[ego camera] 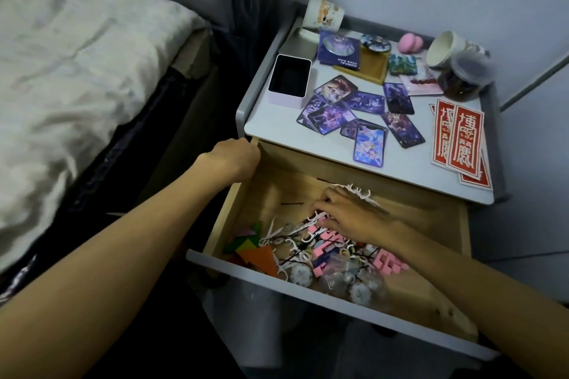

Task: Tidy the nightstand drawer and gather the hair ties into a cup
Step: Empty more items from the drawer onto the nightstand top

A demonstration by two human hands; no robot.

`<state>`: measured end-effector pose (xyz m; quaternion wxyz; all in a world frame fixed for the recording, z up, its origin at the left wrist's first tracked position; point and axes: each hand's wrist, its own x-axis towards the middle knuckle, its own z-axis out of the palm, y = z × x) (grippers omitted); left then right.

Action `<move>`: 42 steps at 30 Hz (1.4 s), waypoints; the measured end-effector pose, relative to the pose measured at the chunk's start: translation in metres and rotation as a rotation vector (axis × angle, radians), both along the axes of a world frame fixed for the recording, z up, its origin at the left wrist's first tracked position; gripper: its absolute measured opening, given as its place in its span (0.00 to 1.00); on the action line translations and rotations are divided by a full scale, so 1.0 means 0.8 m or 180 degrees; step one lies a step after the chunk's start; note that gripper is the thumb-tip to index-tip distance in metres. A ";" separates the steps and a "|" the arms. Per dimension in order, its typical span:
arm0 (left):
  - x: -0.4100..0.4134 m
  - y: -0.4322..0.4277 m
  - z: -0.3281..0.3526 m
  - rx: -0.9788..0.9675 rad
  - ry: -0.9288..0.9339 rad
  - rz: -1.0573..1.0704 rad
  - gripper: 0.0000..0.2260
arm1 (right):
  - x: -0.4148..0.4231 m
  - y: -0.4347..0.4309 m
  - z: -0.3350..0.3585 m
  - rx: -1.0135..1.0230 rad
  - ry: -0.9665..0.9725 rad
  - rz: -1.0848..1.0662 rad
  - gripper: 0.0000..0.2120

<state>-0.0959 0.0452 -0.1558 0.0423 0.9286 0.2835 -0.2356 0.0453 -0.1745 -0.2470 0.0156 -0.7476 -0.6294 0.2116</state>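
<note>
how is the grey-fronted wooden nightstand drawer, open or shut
Open: the grey-fronted wooden drawer juts out from the nightstand, its cluttered inside exposed, with the right hand in it.

Seen from my remote station, the left hand shows only its back at the rear left corner of the drawer, its fingers out of sight past the wooden side wall, so I cannot tell its grip. The right hand covers the middle of the clutter, fingertips buried among white plastic picks, and the heap near the front panel is too blurred to sort. The bed runs off the left edge, and the dark contents of the clear jar are too smeared to name.
</note>
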 end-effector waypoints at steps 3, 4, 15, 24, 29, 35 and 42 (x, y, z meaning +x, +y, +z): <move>0.001 -0.003 -0.001 0.0077 0.0010 -0.0004 0.11 | 0.002 -0.011 0.015 -0.0096 -0.0154 0.0006 0.16; 0.001 -0.003 -0.001 0.0098 0.0014 -0.0007 0.12 | 0.001 -0.009 0.019 -0.0036 -0.0217 0.0000 0.18; 0.004 0.000 -0.001 0.0148 0.0167 -0.0239 0.09 | -0.044 0.014 0.003 -0.0063 -0.0833 -0.0974 0.30; 0.003 -0.004 0.003 0.0321 0.0222 -0.0414 0.12 | -0.014 -0.023 0.014 0.0250 -0.0766 -0.0933 0.20; 0.004 -0.005 0.001 0.0331 0.0219 -0.0413 0.10 | -0.006 -0.030 0.015 -0.0047 -0.0868 -0.1022 0.22; 0.004 -0.001 -0.002 0.0250 0.0282 -0.0425 0.08 | 0.019 -0.067 0.019 -0.0326 -0.0784 -0.0526 0.18; 0.004 -0.001 -0.006 0.0268 0.0201 -0.0417 0.08 | 0.015 -0.035 0.051 -0.0413 -0.0641 -0.0296 0.21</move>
